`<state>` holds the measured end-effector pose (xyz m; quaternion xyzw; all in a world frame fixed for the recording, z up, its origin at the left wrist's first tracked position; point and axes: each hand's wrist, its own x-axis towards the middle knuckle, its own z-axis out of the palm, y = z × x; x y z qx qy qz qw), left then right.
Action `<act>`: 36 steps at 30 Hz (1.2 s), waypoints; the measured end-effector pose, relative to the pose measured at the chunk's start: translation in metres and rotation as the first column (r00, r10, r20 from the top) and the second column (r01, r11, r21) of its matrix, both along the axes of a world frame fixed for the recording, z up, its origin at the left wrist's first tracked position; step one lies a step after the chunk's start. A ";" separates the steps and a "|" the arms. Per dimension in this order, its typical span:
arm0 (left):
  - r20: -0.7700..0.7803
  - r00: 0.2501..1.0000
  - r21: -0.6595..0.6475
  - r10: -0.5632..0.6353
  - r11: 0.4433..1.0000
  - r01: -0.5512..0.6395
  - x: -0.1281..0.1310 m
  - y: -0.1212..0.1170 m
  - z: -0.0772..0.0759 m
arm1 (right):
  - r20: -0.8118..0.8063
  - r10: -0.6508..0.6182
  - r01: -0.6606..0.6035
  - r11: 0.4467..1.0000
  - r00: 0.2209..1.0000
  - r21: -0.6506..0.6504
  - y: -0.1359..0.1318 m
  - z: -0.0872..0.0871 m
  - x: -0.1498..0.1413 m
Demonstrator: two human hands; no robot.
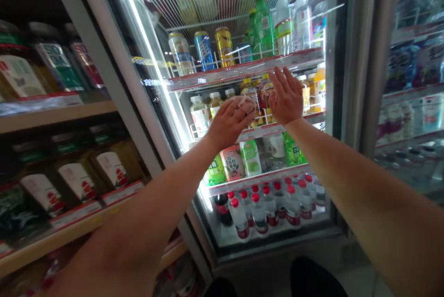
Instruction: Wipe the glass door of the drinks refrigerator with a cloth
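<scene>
My left hand [231, 121] is raised in front of the lit drinks fridge, its fingers stretched to the right and slightly bent. A pale, blurred patch shows at its fingertips; I cannot tell whether it is a thing or a reflection. My right hand [287, 95] is up beside it, fingers spread and pointing upward, holding nothing. Behind the hands is a shelf with capped juice bottles [200, 114] and yellow-capped bottles [250, 91], partly hidden. Streaks of reflected light suggest glass in front of the shelves; whether either hand touches it is unclear.
Above are cans [204, 51] and green bottles [264, 26]. Lower down stand cartons [250, 157] and several red-capped bottles [259, 213]. A wooden shelf [58, 119] with large bottles is on the left. A metal door frame [359, 56] and another fridge are on the right.
</scene>
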<state>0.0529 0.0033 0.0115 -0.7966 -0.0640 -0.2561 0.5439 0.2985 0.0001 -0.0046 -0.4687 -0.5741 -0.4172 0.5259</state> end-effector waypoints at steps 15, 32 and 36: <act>-0.373 0.925 -0.005 -0.071 0.997 0.074 -0.078 0.001 -0.028 | 0.002 -0.008 0.008 1.000 1.000 -0.017 -0.003 0.001 -0.001; 0.011 0.979 -0.065 0.205 0.977 -0.204 -0.198 -0.019 -0.042 | -0.004 -0.022 0.022 1.000 1.000 -0.021 -0.001 -0.001 -0.001; -0.096 0.977 -0.128 0.188 0.971 -0.200 -0.208 -0.024 -0.069 | 0.007 -0.016 0.016 1.000 1.000 0.003 0.000 -0.001 0.000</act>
